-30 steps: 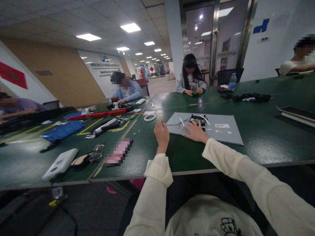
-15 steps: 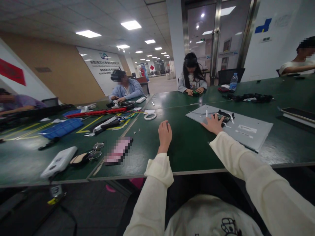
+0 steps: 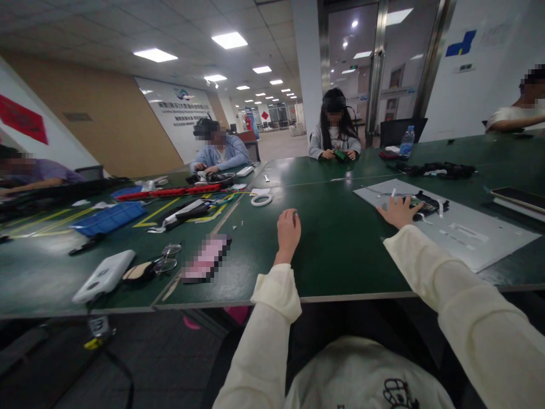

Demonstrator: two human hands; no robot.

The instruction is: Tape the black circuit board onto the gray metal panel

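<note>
On the green table, my right hand [image 3: 399, 213] lies with fingers spread on the left part of a thin grey board [image 3: 496, 250]. Its fingertips are beside a small electronic assembly [image 3: 431, 203], with a circuit board, dark parts and white strips, resting on that board. Closer to the middle, my left hand [image 3: 289, 234] hovers at or rests on the tabletop with its fingers curled together. Something small and dark shows at its fingertips, too small to name. A pink phone [image 3: 207, 258] lies to the left of it.
A white tape ring [image 3: 261, 200] and a small wrench [image 3: 267, 178] lie ahead. Leftward are eyeglasses [image 3: 166, 261], a white device [image 3: 104, 276] and a blue tray [image 3: 108, 220]. A water bottle [image 3: 407, 142] stands at the back right. Other people sit around the table.
My right hand and the grey board, with the assembly on it, have slid to the right; the board has turned slightly. My left hand has hardly moved.
</note>
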